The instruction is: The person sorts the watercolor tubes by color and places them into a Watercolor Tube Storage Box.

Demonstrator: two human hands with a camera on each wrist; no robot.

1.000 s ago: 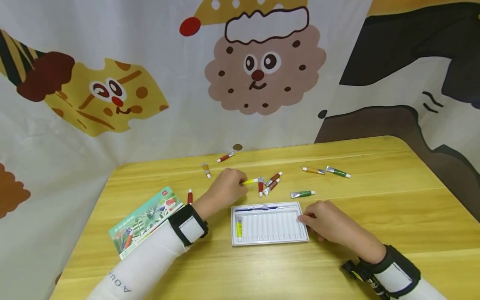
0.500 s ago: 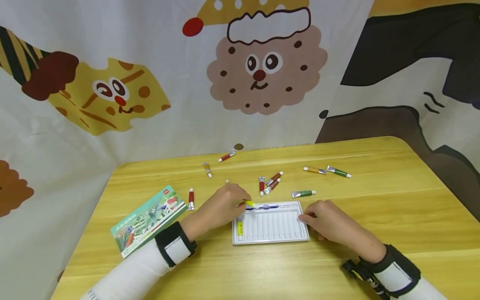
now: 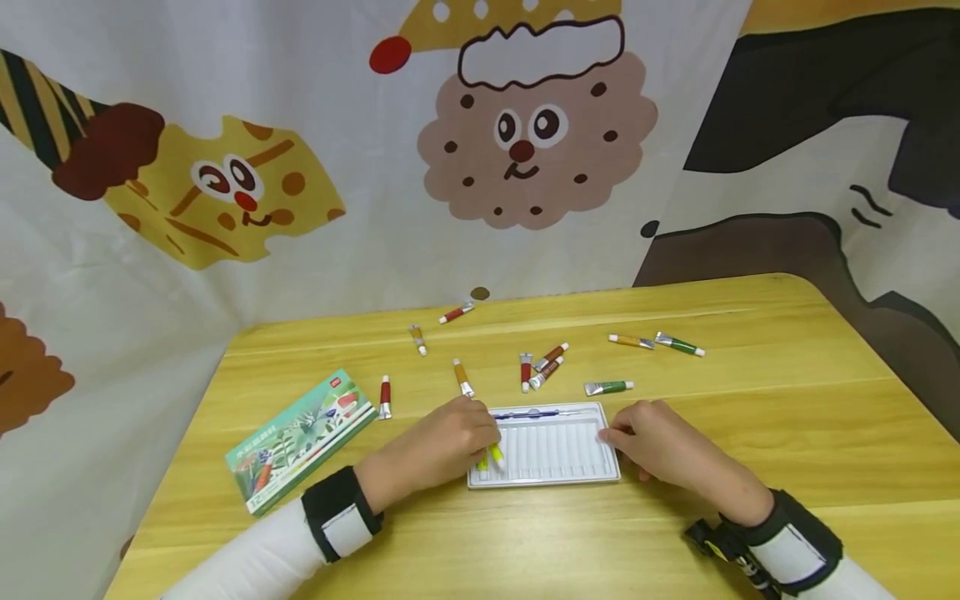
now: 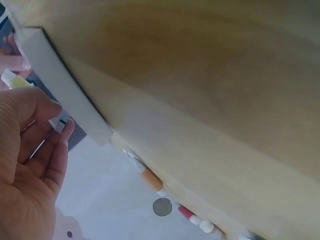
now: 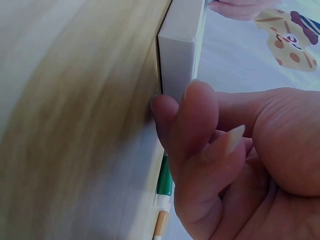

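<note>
My left hand (image 3: 446,442) pinches a yellow paint tube (image 3: 496,453) over the left end of a white plastic paint tray (image 3: 547,481). Its white cap points down and toward the right in the head view. A second yellow tube (image 3: 482,463) lies in the leftmost slot, mostly covered by the hand. The left wrist view shows the held tube's silver end (image 4: 59,123) between thumb and fingers. At the tray's right edge, my right hand (image 3: 663,442) grips the rim with thumb and curled fingers. A blue paintbrush (image 3: 528,415) lies in the tray's back groove.
A green paint box (image 3: 300,442) lies to the left. Loose tubes are scattered behind the tray, among them an ochre one (image 3: 462,377), a red one (image 3: 386,397), brown ones (image 3: 551,358) and a green one (image 3: 609,387). A printed curtain (image 3: 360,267) hangs behind the table.
My left hand has brought the yellow tube from behind the tray toward me, over its left end, and tipped the cap downward. The ochre tube has come into view. My right hand stays on the rim.
</note>
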